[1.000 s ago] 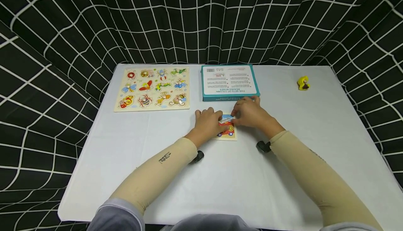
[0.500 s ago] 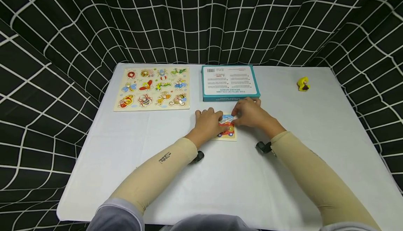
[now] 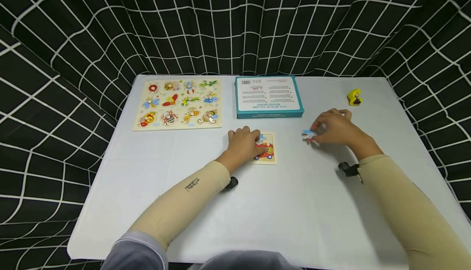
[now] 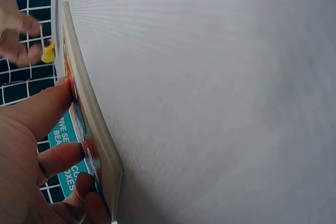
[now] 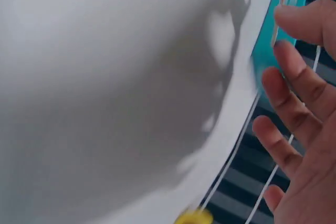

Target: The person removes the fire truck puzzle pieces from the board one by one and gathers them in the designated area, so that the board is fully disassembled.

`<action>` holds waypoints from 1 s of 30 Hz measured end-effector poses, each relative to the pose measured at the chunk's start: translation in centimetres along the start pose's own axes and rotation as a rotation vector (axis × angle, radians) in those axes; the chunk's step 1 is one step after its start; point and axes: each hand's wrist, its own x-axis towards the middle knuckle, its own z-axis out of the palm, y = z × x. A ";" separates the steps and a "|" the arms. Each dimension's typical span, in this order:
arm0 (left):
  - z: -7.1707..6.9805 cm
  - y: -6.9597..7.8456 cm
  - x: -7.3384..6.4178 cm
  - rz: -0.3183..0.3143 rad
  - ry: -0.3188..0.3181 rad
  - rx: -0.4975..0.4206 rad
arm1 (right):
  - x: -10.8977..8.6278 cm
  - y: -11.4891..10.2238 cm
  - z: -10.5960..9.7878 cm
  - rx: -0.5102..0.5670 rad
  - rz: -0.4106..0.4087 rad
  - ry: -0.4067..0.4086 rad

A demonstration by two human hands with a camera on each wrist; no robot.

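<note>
My left hand point(image 3: 241, 147) rests on a small wooden jigsaw puzzle point(image 3: 271, 159) with a red vehicle picture, its thumb and spread fingertips pressing on the face. Its left part is hidden beneath that hand. A bare wooden patch shows at the puzzle's upper right. To the right, above the table, my right hand point(image 3: 335, 129) pinches a blue, white and red jigsaw piece point(image 3: 307, 134) between thumb and forefinger. In the right wrist view this piece point(image 5: 279, 14) appears edge-on at the fingertips.
Behind the puzzle lies a teal box point(image 3: 270, 96) with white printed text. A wooden insect peg puzzle board point(image 3: 178, 133) is at the back left. At the back right sits a small yellow toy point(image 3: 354, 97). Black netted curtains surround the white table point(image 3: 206, 221).
My right hand has lifted the jigsaw piece out of the puzzle's upper right and carried it to the right. The left hand has stayed in place on the puzzle.
</note>
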 end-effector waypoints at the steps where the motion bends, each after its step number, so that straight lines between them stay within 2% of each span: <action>1: 0.0 0.0 0.0 0.001 -0.005 -0.001 | -0.6 1.1 -0.3 0.015 0.027 0.000; 4: -0.1 -0.1 -0.1 0.013 -0.001 -0.005 | -1.7 3.5 -0.9 0.060 0.083 0.006; 7: -0.3 -0.3 -0.2 0.024 0.006 -0.004 | -2.0 4.5 -0.8 0.101 0.076 0.007; 11: -0.4 -0.5 -0.2 0.035 -0.004 -0.033 | -1.6 4.7 -0.1 0.106 0.052 0.002; 15: -0.3 -0.7 -0.1 0.020 -0.003 -0.142 | -1.4 4.4 0.5 0.043 0.079 -0.025; 17: -0.3 -1.1 -0.2 -0.010 0.009 -0.192 | -1.0 3.9 0.5 0.011 0.087 -0.038; 21: -0.2 -1.8 -0.5 -0.061 0.024 -0.208 | 0.1 1.3 0.3 0.000 0.059 -0.029; 27: -0.3 -2.0 -1.0 -0.085 0.062 -0.183 | 3.1 -5.8 2.0 -0.045 -0.123 -0.010; 30: -0.5 -2.0 -1.2 -0.104 0.086 -0.171 | 4.3 -8.7 3.1 -0.049 -0.183 -0.019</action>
